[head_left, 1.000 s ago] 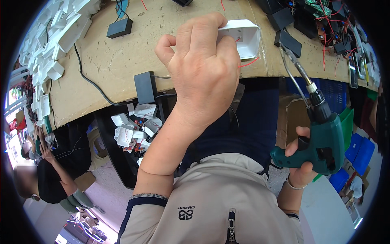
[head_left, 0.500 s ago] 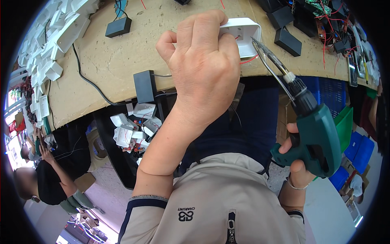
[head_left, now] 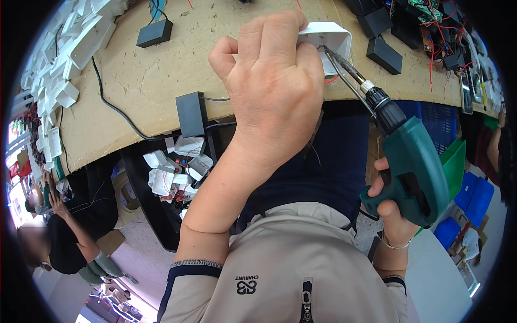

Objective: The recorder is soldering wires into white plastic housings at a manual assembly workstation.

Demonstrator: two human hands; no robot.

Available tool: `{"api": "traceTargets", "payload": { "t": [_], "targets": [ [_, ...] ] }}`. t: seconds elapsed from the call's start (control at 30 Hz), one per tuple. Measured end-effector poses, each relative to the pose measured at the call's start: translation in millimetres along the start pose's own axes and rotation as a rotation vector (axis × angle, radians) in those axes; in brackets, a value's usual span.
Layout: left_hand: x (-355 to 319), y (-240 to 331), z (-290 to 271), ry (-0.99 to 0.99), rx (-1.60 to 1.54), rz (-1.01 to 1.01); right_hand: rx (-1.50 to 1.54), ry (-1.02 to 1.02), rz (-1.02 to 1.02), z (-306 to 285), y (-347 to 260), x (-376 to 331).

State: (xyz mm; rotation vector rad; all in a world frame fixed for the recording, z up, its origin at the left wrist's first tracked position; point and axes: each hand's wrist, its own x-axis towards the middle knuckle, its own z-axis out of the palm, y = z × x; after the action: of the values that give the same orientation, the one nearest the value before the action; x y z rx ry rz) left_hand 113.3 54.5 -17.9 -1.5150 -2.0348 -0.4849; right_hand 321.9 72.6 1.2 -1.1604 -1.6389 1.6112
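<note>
The table (head_left: 148,86) bears black boxes (head_left: 384,55); left grip (head_left: 274,89) holds a white case (head_left: 340,39), right grip (head_left: 396,219) a soldering gun (head_left: 417,161).

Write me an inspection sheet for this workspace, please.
Surface: tan bench, dark specks and marks.
Job's things: white box, open side showing; green soldering gun, tip at the opening, contact unclear.
Clutter: white casings heaped left; circuit boards and black boxes at right.
Hands: left hand grips the box; right hand holds the soldering gun.
Cables: black cable curves across bench's left; red wire by the box.
Surroundings: another person at left; blue crate at right.
</note>
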Motion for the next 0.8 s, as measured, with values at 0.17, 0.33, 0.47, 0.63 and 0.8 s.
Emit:
{"api": "traceTargets", "payload": {
  "t": [0.17,0.33,0.47,0.63,0.8],
  "targets": [
    [-2,-3,0,0.024,0.011,0.025,-0.01,-0.013,0.032,0,0,1],
    [-3,-5,1,0.052,-0.015,0.016,-0.021,-0.022,0.029,0,0,1],
    [-4,-7,2,0.074,-0.037,0.008,-0.037,-0.009,0.043,1,-2,0],
    [-5,-9,3,0.103,-0.064,0.0,-0.076,0.057,0.068,6,-5,-3],
    [-5,-11,3,0.136,-0.09,-0.009,-0.055,0.046,0.033,10,-6,-3]
  ]
}}
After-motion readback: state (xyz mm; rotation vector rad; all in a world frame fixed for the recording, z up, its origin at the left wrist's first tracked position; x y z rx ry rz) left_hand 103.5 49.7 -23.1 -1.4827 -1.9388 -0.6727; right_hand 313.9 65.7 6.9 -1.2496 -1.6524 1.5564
